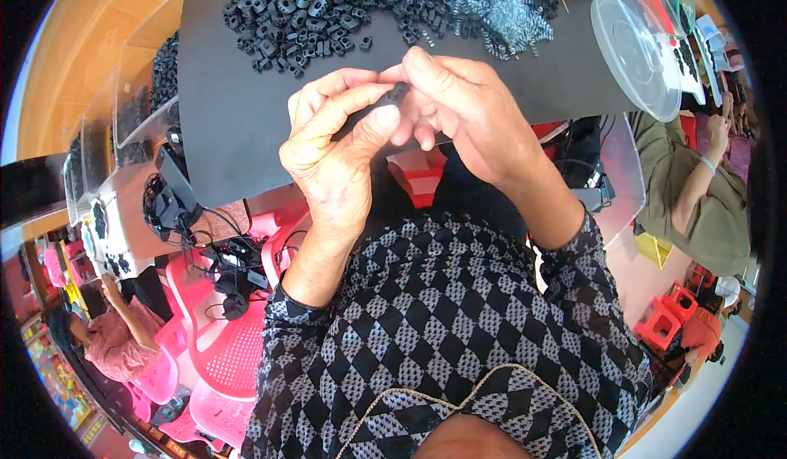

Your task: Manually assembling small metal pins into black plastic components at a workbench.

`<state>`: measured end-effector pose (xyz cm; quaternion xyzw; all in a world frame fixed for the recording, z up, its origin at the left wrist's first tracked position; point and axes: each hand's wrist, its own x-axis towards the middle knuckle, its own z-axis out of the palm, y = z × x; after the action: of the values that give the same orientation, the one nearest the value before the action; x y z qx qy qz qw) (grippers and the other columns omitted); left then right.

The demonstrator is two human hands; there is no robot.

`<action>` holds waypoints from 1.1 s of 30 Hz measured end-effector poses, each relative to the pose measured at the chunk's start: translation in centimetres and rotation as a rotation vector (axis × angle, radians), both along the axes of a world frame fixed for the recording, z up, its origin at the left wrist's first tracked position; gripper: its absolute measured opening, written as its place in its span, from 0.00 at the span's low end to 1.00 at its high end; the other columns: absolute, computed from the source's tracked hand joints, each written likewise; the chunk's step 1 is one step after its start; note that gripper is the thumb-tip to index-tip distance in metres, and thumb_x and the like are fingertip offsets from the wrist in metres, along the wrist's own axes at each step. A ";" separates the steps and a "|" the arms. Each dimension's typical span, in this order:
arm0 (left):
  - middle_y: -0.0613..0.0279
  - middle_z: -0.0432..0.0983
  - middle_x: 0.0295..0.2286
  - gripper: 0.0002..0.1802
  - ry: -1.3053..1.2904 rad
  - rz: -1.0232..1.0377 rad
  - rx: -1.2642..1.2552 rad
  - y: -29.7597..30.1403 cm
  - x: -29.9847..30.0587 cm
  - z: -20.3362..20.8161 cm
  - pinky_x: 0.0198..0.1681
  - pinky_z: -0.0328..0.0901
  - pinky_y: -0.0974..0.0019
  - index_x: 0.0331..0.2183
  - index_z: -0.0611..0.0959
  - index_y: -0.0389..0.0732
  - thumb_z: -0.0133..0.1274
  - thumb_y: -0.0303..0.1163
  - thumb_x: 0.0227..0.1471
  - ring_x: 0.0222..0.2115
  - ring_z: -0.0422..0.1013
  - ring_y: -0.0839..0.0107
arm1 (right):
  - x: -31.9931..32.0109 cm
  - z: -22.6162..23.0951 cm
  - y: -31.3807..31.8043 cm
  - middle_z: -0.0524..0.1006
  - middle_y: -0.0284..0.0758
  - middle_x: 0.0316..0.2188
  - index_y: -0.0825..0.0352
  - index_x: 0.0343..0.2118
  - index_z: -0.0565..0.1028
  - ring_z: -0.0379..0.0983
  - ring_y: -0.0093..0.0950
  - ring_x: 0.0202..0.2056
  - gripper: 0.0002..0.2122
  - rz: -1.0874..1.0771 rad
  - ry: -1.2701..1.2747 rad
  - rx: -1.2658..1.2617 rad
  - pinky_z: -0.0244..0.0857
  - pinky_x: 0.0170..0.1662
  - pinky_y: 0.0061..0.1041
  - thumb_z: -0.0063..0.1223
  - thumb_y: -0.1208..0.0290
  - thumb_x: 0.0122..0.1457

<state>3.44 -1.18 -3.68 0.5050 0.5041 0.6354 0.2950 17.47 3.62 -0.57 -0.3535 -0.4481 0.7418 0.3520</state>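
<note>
Between the thumb and fingers of my left hand [332,152] is a small black plastic part [397,94], tilted up to the right. My right hand [479,106] is closed right beside its upper end, thumb bent over the fingers. Whatever those right fingertips pinch is hidden. Both hands are raised over the near edge of a dark tabletop [238,123]. Beyond them lies a wide heap of loose black plastic parts [303,16]. A pile of small silvery springs [508,20] sits at its right side.
A clear round plastic lid [635,49] lies at the table's right edge. Clear bins of black parts [164,70] stand at left, above tangled black cables [234,266] and a pink chair [234,352]. Another person [697,188] works on the right, one more [123,336] at left.
</note>
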 end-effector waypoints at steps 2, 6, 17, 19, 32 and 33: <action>0.62 0.76 0.35 0.12 0.002 0.004 0.015 0.0 0.0 -0.3 0.46 0.59 0.68 0.32 0.85 0.39 0.63 0.23 0.37 0.41 0.65 0.69 | 0.0 0.1 0.2 0.76 0.34 0.24 0.73 0.33 0.74 0.71 0.19 0.23 0.20 -0.006 0.013 -0.040 0.61 0.22 0.14 0.47 0.54 0.60; 0.56 0.73 0.38 0.13 0.013 -0.014 0.008 -0.1 0.1 -0.6 0.45 0.65 0.67 0.32 0.83 0.34 0.59 0.15 0.38 0.41 0.69 0.67 | -0.1 -0.3 0.2 0.75 0.32 0.23 0.71 0.31 0.74 0.71 0.19 0.24 0.17 -0.013 0.042 -0.089 0.61 0.23 0.14 0.49 0.57 0.59; 0.58 0.76 0.35 0.11 0.251 0.090 0.091 -0.1 0.0 -0.3 0.43 0.65 0.68 0.31 0.83 0.34 0.61 0.20 0.38 0.38 0.69 0.68 | -0.7 -1.2 0.2 0.75 0.31 0.24 0.70 0.30 0.75 0.68 0.17 0.24 0.11 -0.021 0.135 -0.115 0.62 0.29 0.15 0.52 0.66 0.58; 0.60 0.77 0.29 0.10 0.442 0.147 0.211 0.1 -0.1 -0.2 0.40 0.64 0.67 0.30 0.83 0.34 0.62 0.22 0.39 0.34 0.69 0.67 | -1.0 -1.3 0.0 0.75 0.30 0.24 0.70 0.31 0.75 0.68 0.17 0.24 0.10 -0.038 0.136 -0.128 0.62 0.29 0.15 0.52 0.67 0.58; 0.60 0.73 0.23 0.12 0.606 0.237 0.458 2.0 1.2 -1.0 0.33 0.65 0.61 0.27 0.81 0.35 0.63 0.24 0.32 0.26 0.68 0.62 | -1.2 -2.0 0.1 0.74 0.30 0.27 0.73 0.36 0.75 0.67 0.16 0.27 0.09 -0.110 0.239 -0.079 0.61 0.32 0.16 0.51 0.71 0.57; 0.60 0.73 0.23 0.12 0.606 0.251 0.454 2.2 1.4 -0.9 0.33 0.65 0.61 0.27 0.81 0.35 0.63 0.24 0.32 0.26 0.68 0.62 | -1.0 -1.9 0.2 0.74 0.30 0.27 0.73 0.36 0.75 0.67 0.16 0.27 0.09 -0.110 0.281 -0.100 0.61 0.32 0.16 0.51 0.72 0.57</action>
<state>4.86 0.99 -4.60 0.6564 0.4728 0.5842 -0.0664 16.46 3.82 -2.51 -0.2873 -0.3368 0.7850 0.4334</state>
